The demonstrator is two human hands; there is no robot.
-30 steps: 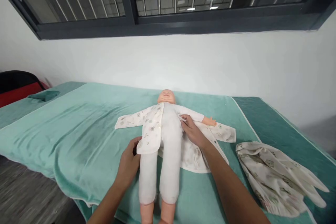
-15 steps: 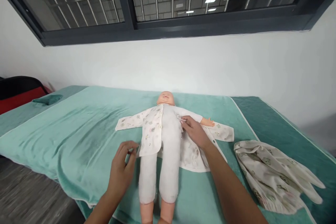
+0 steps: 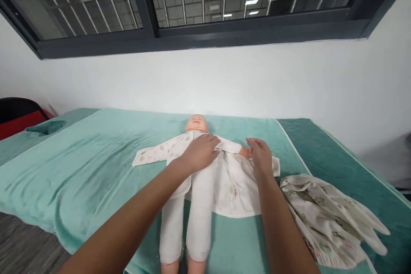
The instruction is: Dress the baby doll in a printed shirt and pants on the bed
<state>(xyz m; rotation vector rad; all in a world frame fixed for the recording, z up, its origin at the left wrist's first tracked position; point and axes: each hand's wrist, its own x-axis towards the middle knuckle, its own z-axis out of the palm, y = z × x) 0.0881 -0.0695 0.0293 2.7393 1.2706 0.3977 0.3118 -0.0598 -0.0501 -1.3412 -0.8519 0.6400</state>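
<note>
Where the green towel spreads, the doll lies face up on an open jacket. Crumpled garment right of doll. Left hand flat, unclenched, on doll's chest; right hand open, at doll's sleeve.

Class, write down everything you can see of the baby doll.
The doll lies face up on the green towel, head toward the wall. Plastic-looking head and feet, soft white cloth body. An open printed garment lies under it. The left hand rests on its chest, the right hand beside its arm.
</note>
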